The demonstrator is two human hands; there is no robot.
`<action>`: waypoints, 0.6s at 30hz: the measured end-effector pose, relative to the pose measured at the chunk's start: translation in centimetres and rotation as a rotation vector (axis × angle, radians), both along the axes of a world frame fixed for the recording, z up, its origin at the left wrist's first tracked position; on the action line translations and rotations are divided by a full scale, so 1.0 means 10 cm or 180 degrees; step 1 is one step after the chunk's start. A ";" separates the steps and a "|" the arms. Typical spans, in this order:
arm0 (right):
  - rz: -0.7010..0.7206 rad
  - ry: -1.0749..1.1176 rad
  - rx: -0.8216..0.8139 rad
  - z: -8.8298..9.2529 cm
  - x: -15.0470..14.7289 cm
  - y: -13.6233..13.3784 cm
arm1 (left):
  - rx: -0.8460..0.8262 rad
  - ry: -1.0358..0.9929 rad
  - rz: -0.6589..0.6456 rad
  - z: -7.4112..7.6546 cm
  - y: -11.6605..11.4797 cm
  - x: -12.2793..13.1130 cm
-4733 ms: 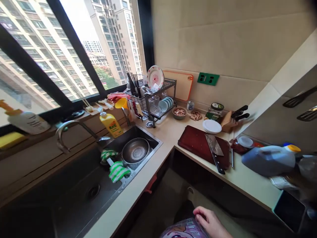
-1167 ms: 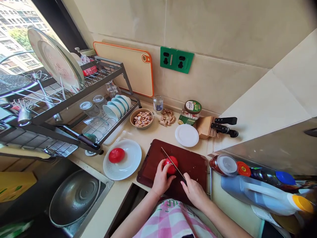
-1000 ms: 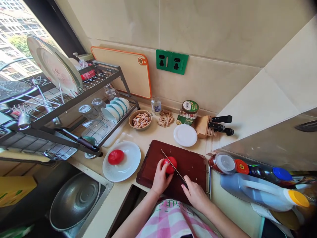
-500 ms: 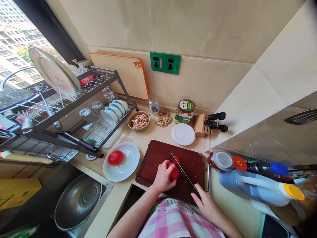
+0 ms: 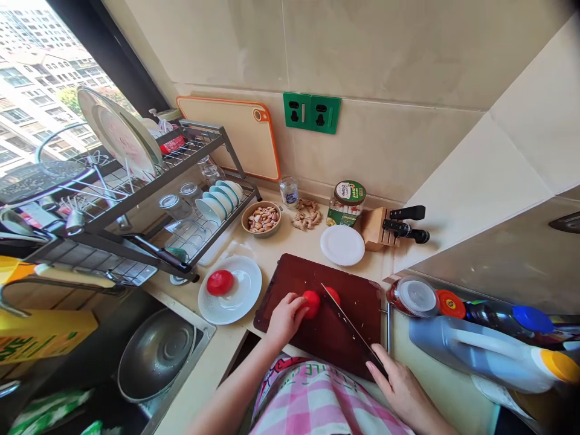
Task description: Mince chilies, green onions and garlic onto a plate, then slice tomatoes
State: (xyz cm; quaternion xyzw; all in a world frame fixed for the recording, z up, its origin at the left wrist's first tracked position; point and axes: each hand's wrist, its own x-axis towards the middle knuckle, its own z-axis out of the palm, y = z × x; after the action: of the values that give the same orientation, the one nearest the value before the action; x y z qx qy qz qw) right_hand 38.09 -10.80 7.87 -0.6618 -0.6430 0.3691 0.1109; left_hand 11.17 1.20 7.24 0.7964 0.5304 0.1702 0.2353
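My left hand point(image 5: 286, 319) closes its fingers on a red tomato half point(image 5: 310, 304) on the dark red-brown cutting board point(image 5: 290, 278). A second tomato piece point(image 5: 333, 295) lies just right of it, partly behind the blade. My right hand point(image 5: 399, 380) grips the handle of a kitchen knife point(image 5: 347, 325). Its dark blade slants up and left across the board, between the two pieces, with small light bits on it. Left of the board, another red tomato point(image 5: 220, 282) rests on a white plate point(image 5: 240, 302).
A dish rack point(image 5: 217, 238) with bowls and glasses stands at left, above a sink holding a wok point(image 5: 156, 356). Behind the board are a bowl of peanuts point(image 5: 261, 219), ginger point(image 5: 307, 215), a small white plate point(image 5: 342, 245) and a knife block point(image 5: 375, 229). Jars and a large jug point(image 5: 480, 350) line the right.
My left hand has drawn its tomato half left, opening a gap from the other piece. The knife has shifted slightly right and toward me. The camera view has turned a little left.
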 end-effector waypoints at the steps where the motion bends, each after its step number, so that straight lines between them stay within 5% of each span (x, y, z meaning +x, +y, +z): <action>1: 0.0068 -0.0006 0.0019 0.06 -0.01 0.04 | -0.0003 -0.0108 0.0175 -0.04 -0.04 0.03; 11: 0.0904 -0.0307 -0.0202 0.57 0.07 0.40 | 0.0214 -0.0523 0.0561 -0.22 -0.10 0.16; 18: 0.0978 -0.0899 -0.0244 0.20 -0.30 0.68 | 0.0141 -0.0724 0.0651 -0.28 -0.13 0.16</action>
State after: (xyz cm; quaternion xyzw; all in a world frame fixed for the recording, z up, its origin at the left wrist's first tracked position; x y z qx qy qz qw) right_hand 35.05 -3.97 9.88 -0.6048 -0.7310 0.3095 -0.0632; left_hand 12.80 -0.10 4.44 0.7189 0.5748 0.2940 0.2578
